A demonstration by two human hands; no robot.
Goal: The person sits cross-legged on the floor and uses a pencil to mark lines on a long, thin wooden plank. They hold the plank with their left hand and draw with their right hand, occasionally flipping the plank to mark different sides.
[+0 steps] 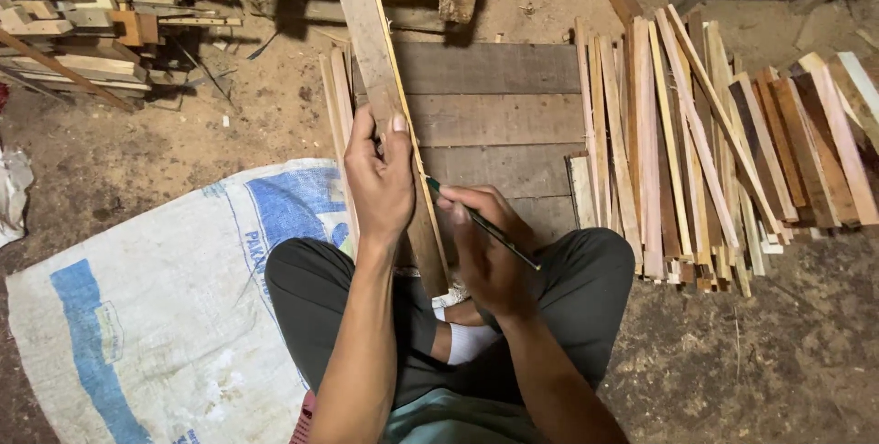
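Observation:
I sit cross-legged on the ground. My left hand grips a long, narrow wooden slat that slants from my lap up and away to the top of the view. My right hand holds a dark green pencil whose tip touches the slat's right edge, just right of my left hand. A thin yellowish strip runs along that same edge of the slat.
A pile of thin wooden strips lies to my right. Dark flat planks lie ahead under the slat. A white and blue woven sack covers the ground at left. Stacked wood offcuts fill the top left.

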